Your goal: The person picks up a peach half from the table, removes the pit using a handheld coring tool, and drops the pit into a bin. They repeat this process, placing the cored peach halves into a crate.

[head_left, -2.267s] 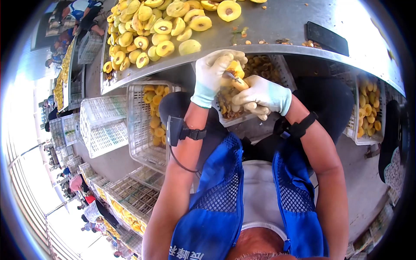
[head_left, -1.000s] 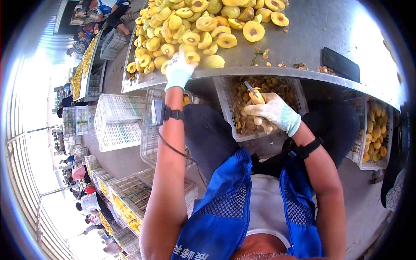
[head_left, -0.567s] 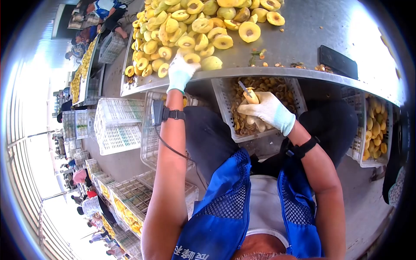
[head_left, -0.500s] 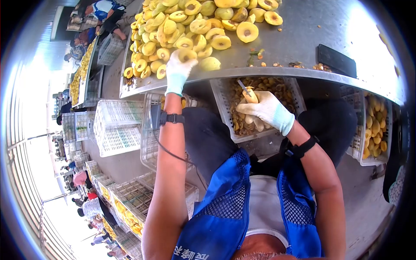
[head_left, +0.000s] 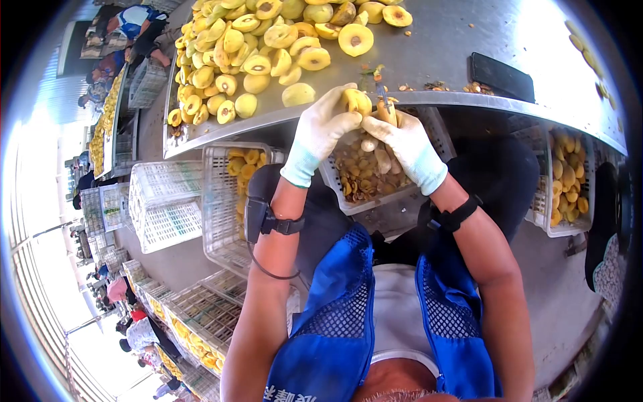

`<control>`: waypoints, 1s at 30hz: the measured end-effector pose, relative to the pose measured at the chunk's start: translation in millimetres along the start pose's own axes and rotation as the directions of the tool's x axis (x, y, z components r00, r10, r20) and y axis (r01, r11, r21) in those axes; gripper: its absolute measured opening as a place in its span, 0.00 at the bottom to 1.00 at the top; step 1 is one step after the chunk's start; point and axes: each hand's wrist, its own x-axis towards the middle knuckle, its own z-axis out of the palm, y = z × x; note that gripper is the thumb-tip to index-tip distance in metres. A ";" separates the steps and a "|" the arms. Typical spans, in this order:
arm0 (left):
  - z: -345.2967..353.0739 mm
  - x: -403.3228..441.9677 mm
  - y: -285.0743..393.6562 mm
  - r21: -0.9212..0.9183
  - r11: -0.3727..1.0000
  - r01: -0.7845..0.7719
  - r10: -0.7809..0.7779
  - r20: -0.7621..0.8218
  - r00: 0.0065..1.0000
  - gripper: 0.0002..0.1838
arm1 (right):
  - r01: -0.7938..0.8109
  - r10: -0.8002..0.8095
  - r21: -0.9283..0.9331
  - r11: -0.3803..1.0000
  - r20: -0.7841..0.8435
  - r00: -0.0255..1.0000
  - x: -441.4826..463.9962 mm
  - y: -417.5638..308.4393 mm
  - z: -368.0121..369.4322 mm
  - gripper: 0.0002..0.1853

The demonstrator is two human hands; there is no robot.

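My left hand [head_left: 318,130], in a white glove with a pale green cuff, grips a yellow peach half [head_left: 357,102] at the table's front edge. My gloved right hand [head_left: 408,149] is closed around the light wooden handle of a small knife [head_left: 386,112], its narrow metal blade pointing up beside the peach. Both hands are close together, above a white crate [head_left: 343,204] of peach scraps. On the metal table [head_left: 429,57], left of my hands, lies a heap of halved peaches [head_left: 258,65], many with brown pit centres.
A dark phone-like slab [head_left: 502,77] rests near the table's edge. White crates with peaches stand at left [head_left: 209,221] and right [head_left: 568,229] of my legs. Stacked crates [head_left: 166,204] and other people [head_left: 136,23] appear at the far left.
My left hand has moved from the heap, right and down, to meet my right hand, bringing a peach half. My right hand has risen slightly with the knife. The view has shifted a little.
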 end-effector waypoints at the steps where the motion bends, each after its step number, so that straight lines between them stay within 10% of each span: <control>1: 0.2 0.4 3.0 0.054 0.998 -0.020 0.020 -0.005 1.000 0.31 | -0.008 0.008 0.012 1.000 -0.015 1.000 -0.9 -2.0 0.3 0.18; 19: 1.5 0.6 -8.4 -0.082 0.993 0.083 -0.086 -0.033 0.996 0.28 | 0.035 -0.035 -0.070 0.997 0.000 0.999 3.5 -3.8 -4.2 0.19; 22: 5.3 -1.9 -6.7 -0.488 0.870 0.069 -0.033 0.082 0.996 0.33 | 0.034 -0.033 -0.060 0.998 0.009 0.999 2.7 -6.8 -4.9 0.19; 30: 9.4 1.0 -12.6 -0.523 0.838 0.154 -0.139 0.067 0.988 0.28 | 0.069 -0.072 -0.043 0.997 -0.055 0.996 8.2 -1.4 -11.2 0.21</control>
